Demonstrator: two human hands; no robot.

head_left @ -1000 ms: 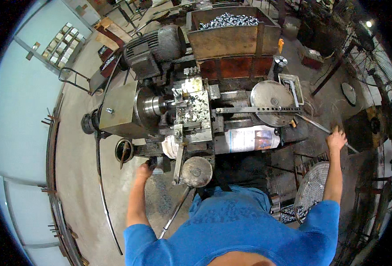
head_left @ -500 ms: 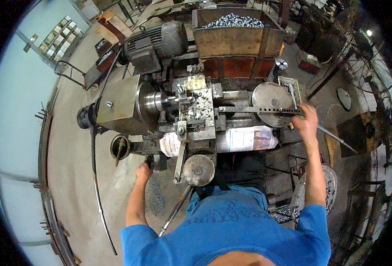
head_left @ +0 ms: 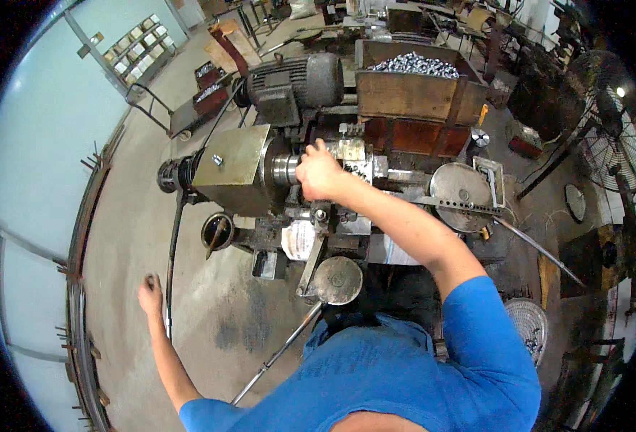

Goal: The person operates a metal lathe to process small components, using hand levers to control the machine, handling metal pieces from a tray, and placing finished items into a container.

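My right hand (head_left: pixel 319 173) reaches across the lathe to the silver spindle nose (head_left: pixel 284 171). Its fingers are bent in at the front of the spindle, beside the cross slide (head_left: pixel 361 170); what they grip is hidden behind the hand. Out to the left, above the floor, my left hand (head_left: pixel 150 295) is closed, with a small dark piece at its fingertips, too small to name. The long dark lever (head_left: pixel 173 266) hangs just right of that hand. A flat perforated bar (head_left: pixel 447 203) lies across the round plate (head_left: pixel 462 189) on the right, with no hand on it.
Behind the lathe stand a motor (head_left: pixel 296 79) and a wooden bin (head_left: pixel 411 93) heaped with small metal parts. A round pot (head_left: pixel 218 231) with a brush-like stick hangs front left. A round disc (head_left: pixel 337 281) and slanting rod (head_left: pixel 278 353) are near my body. A fan (head_left: pixel 606 129) stands right.
My right hand has left the perforated bar and moved left to the spindle. My left hand has swung outward left, away from the small tray below the lathe. The view has shifted.
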